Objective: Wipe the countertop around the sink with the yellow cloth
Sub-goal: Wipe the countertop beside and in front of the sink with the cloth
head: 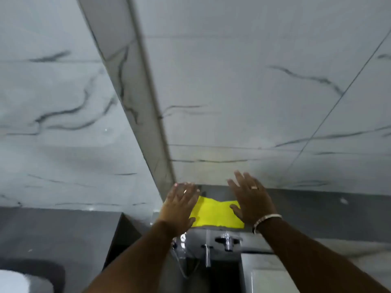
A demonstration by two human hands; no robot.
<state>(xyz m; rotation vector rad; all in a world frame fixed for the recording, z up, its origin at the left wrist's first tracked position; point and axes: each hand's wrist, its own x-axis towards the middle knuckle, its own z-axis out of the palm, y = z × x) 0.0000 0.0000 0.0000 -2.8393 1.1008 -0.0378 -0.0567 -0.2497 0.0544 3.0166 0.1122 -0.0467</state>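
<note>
The yellow cloth (pixel 213 214) lies flat on a narrow grey ledge (pixel 317 210) at the foot of the marble-tiled wall. My left hand (pixel 179 208) rests palm down on the cloth's left edge with its fingers spread. My right hand (pixel 251 199) lies flat on the cloth's right edge, fingers apart and reaching up onto the wall. Neither hand grips the cloth. There is a ring on each hand and a bracelet on my right wrist. The cloth's outer ends are hidden under my palms.
Just below the ledge are chrome tap handles (pixel 227 242) and a second chrome fitting (pixel 206 253). A white fixture (pixel 264 278) shows at the lower right. A wall corner (pixel 148 102) rises above my left hand. A white rounded object (pixel 12 281) sits at the bottom left.
</note>
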